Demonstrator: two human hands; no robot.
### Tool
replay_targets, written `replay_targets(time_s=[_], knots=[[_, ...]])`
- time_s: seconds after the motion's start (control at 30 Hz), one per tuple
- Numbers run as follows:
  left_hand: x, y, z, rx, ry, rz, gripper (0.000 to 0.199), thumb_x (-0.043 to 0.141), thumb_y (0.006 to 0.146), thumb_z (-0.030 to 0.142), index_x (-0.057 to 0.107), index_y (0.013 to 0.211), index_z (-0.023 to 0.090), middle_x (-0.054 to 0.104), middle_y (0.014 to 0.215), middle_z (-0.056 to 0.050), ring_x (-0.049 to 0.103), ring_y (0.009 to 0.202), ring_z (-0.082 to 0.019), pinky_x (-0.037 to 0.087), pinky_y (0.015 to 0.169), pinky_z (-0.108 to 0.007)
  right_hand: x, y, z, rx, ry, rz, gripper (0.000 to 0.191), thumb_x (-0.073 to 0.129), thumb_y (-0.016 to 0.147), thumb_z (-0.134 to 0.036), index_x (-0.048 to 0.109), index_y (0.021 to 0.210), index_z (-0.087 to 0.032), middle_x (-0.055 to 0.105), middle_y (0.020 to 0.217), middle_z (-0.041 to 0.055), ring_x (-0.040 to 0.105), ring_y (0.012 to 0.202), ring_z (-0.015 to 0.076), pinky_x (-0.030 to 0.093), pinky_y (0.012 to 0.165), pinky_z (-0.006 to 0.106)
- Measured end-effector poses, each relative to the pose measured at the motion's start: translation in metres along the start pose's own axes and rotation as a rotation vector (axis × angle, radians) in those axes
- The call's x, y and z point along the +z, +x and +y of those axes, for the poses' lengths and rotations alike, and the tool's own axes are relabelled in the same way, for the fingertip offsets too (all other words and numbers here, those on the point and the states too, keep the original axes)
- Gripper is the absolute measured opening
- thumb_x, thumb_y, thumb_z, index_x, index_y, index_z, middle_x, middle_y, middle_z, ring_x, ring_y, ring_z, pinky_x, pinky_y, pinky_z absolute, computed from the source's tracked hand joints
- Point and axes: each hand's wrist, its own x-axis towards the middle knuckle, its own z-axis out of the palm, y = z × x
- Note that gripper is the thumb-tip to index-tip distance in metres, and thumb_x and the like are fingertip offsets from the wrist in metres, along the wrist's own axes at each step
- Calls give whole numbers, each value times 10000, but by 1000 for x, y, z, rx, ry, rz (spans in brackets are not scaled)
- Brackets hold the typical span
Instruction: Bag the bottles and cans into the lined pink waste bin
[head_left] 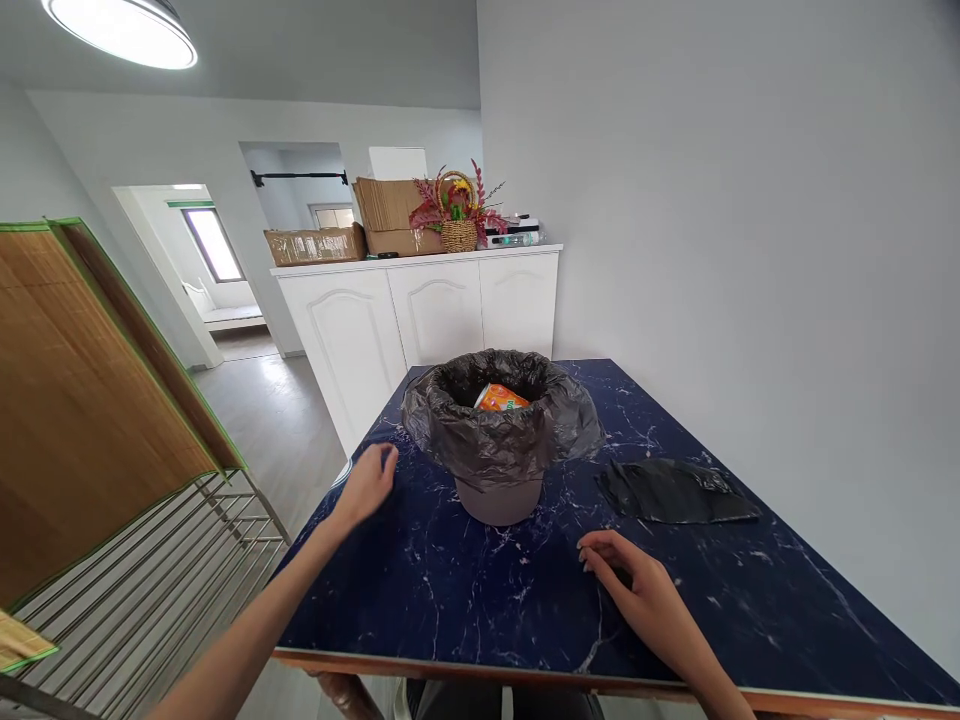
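Note:
A bin (499, 502) stands upright on the dark blue marble-patterned table, lined with a black plastic bag (487, 440) whose edge is folded out over the rim. An orange can (501, 398) shows inside the bag's mouth. My left hand (367, 482) is by the table's left edge, left of the bin and apart from it, empty with its thumb away from loosely bent fingers. In front of the bin, to the right, my right hand (628, 575) rests with relaxed, slightly bent fingers and nothing visible in them. A folded black plastic bag (679, 490) lies flat beyond it.
The table (465, 620) meets a grey wall on the right. Behind it, a white cabinet (442, 300) carries cardboard boxes (397, 220) and a flower basket (459, 235). At left stands a metal rack (172, 570) with a bamboo mat (90, 400).

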Motion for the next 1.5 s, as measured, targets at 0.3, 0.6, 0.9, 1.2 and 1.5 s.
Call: replay_targets(time_s=[0.3,0.6,0.9,1.2,1.5], knots=[[62,-27,-41,194,214,-212,600,310,1101,471,544,1585,204,462,1704,-125,333,1632,-331,246,1327,-603,2,1,9,72,2,12,365,569,1043,-620,686,1162,-295,762,1105,83,753,1007,253,622,867,329],[69,-30,-56,234,258,-205,598,299,1125,458,488,1643,227,436,1718,-95,322,1635,-326,256,1336,-599,2,2,17,176,15,8,437,593,969,-725,709,1122,-332,779,1102,104,791,965,291,671,771,327],[66,-31,-51,233,253,-188,578,307,1125,433,520,1623,232,466,1700,-90,342,1625,-331,270,1332,-609,3,3,12,140,-31,10,436,558,998,-710,707,1121,-319,779,1091,111,791,941,280,665,752,317],[63,-31,-47,232,239,-178,558,320,1126,392,528,1615,224,485,1682,-101,375,1608,-322,282,1327,-608,6,4,12,105,-63,-10,443,525,1021,-695,731,1164,-330,775,1087,101,784,954,276,653,770,327],[58,-35,-41,235,247,-184,566,300,1129,379,554,1592,178,478,1683,-110,392,1601,-310,294,1330,-574,10,2,2,42,-131,-45,351,494,1080,-575,702,1162,-304,747,994,83,728,791,225,578,653,310]])
